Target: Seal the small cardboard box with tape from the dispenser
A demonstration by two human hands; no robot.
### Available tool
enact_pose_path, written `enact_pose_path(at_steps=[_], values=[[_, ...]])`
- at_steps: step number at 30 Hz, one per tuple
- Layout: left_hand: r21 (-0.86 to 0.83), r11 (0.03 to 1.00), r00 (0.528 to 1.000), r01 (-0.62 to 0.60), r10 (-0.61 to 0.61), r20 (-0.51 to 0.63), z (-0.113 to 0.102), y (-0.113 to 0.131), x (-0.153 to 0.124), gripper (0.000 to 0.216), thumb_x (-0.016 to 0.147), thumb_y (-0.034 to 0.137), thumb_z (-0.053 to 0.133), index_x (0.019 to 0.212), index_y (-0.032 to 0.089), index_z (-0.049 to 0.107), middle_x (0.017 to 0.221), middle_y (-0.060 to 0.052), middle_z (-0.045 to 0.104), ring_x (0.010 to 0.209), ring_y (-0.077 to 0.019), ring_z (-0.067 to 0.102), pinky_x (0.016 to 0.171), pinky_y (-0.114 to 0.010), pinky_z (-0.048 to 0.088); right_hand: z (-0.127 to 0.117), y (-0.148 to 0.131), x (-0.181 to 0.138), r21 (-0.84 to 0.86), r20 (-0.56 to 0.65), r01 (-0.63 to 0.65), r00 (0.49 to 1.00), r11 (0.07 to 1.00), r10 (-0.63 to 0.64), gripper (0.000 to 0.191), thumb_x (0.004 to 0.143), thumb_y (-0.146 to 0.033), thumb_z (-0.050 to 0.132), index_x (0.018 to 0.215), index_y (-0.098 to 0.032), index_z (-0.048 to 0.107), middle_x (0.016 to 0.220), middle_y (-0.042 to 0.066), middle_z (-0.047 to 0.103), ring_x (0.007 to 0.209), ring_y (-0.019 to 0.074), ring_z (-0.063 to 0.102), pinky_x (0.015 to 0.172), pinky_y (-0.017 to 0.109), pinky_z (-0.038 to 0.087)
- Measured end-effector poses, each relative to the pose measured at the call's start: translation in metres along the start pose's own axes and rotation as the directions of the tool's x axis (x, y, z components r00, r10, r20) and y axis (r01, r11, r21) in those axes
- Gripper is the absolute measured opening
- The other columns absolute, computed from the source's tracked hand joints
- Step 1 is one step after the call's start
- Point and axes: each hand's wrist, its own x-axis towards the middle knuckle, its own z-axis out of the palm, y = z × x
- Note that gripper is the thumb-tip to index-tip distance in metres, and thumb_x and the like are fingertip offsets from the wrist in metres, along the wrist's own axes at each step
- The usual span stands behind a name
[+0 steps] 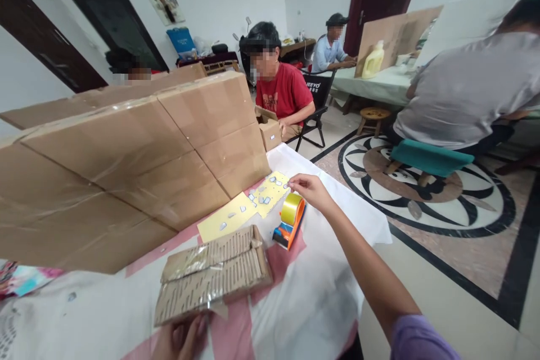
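Observation:
My right hand [310, 188] reaches out over the table, its fingertips pinched together at the edge of a yellow sheet [270, 191] strewn with small silvery pieces; what it pinches is too small to name. A second yellow sheet [225, 218] lies beside it. Just below that hand stands an orange tape dispenser [290, 220] with a yellow roll. My left hand [181, 340] rests at the bottom edge, fingers curled on the near end of a flat corrugated cardboard bundle [213, 273] wrapped in clear film.
A tall cardboard wall [126, 163] stands along the table's far side. A small open carton [269, 129] sits at the far corner. A person in a red shirt [284, 93] sits beyond it; other people sit at the right and back. White cloth [337, 270] covers the table.

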Motion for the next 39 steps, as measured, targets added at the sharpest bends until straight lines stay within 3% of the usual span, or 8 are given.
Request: enact_pose_path(at_steps=[4,9,12,16,22,29,35,39], values=[[0.074,0.991,0.989,-0.115,0.121,-0.089,-0.011,-0.007,0.011,0.041,0.063,0.056,0.069,0.082,0.020,0.065,0.076,-0.010,0.070,0.073,-0.0316,0.068,0.068,-0.047,0.057,0.024,-0.027,-0.073,0.380,0.073,-0.194,0.981,0.904,0.180,0.029,0.091,-0.048,0.067,0.090,-0.020,0.062,0.068,-0.001,0.066,0.047,0.0085,0.045,0.048,0.023,0.034],[0.099,0.988,0.989,-0.117,0.125,-0.080,-0.008,-0.023,0.011,0.056,0.064,0.064,0.071,0.096,0.019,0.067,0.093,-0.011,0.071,0.099,-0.0343,0.066,0.095,-0.055,0.051,0.068,-0.026,-0.116,0.409,0.216,-0.317,0.945,0.855,0.247,0.030,0.090,-0.049,0.069,0.090,-0.020,0.062,0.068,-0.001,0.064,0.059,0.0118,0.056,0.055,0.023,0.040],[-0.117,0.970,0.971,-0.214,0.197,-0.136,-0.003,-0.008,0.010,0.083,0.064,0.083,0.066,0.115,0.017,0.065,0.115,-0.015,0.069,0.118,-0.0364,0.061,0.111,-0.055,0.042,0.088,-0.021,-0.125,0.397,0.261,-0.334,0.934,0.855,0.244,0.028,0.089,-0.046,0.068,0.089,-0.019,0.066,0.067,-0.001,0.063,0.063,0.0134,0.059,0.061,0.025,0.044],[-0.418,0.868,0.959,-0.268,0.200,-0.201,0.000,0.031,0.016,0.108,0.069,0.101,0.032,0.144,0.024,0.049,0.143,-0.015,0.058,0.132,-0.0347,0.056,0.114,-0.056,0.041,0.107,-0.018,-0.126,0.407,0.293,-0.336,0.929,0.849,0.228,0.020,0.088,-0.039,0.065,0.087,-0.019,0.064,0.069,-0.001,0.062,0.063,0.0132,0.059,0.063,0.026,0.045],[-0.669,0.741,0.996,-0.059,0.004,-0.084,-0.001,0.071,0.027,0.081,0.079,0.074,0.064,0.136,0.016,0.057,0.145,-0.011,0.060,0.138,-0.0329,0.048,0.116,-0.046,0.038,0.126,-0.011,-0.128,0.383,0.226,-0.306,0.946,0.871,0.233,0.011,0.088,-0.033,0.061,0.087,-0.021,0.062,0.071,-0.002,0.062,0.067,0.0147,0.060,0.066,0.027,0.046],[-0.705,0.707,0.994,0.051,-0.102,-0.031,0.010,0.072,0.029,0.053,0.081,0.049,0.054,0.117,0.011,0.064,0.122,-0.007,0.071,0.124,-0.0285,0.058,0.106,-0.038,0.046,0.133,-0.009,-0.136,0.398,0.158,-0.287,0.957,0.872,0.243,0.010,0.088,-0.030,0.064,0.092,-0.021,0.064,0.075,-0.002,0.065,0.067,0.0134,0.060,0.064,0.025,0.045],[-0.707,0.707,0.991,0.021,-0.106,-0.077,0.016,0.079,0.027,0.052,0.080,0.045,0.049,0.117,0.012,0.063,0.120,-0.006,0.071,0.123,-0.0283,0.058,0.108,-0.039,0.045,0.153,-0.020,-0.158,0.430,-0.081,-0.286,0.932,0.856,0.352,0.014,0.086,-0.035,0.068,0.088,-0.021,0.073,0.077,0.002,0.069,0.069,0.0165,0.063,0.066,0.029,0.050],[-0.701,0.713,0.991,0.021,-0.106,-0.079,0.018,0.078,0.028,0.053,0.082,0.044,0.044,0.117,0.010,0.063,0.120,-0.008,0.071,0.122,-0.0288,0.059,0.108,-0.040,0.046,0.166,-0.027,-0.172,0.512,-0.060,-0.325,0.909,0.795,0.411,0.019,0.088,-0.036,0.067,0.088,-0.021,0.079,0.087,0.006,0.075,0.076,0.0199,0.068,0.070,0.032,0.055]])
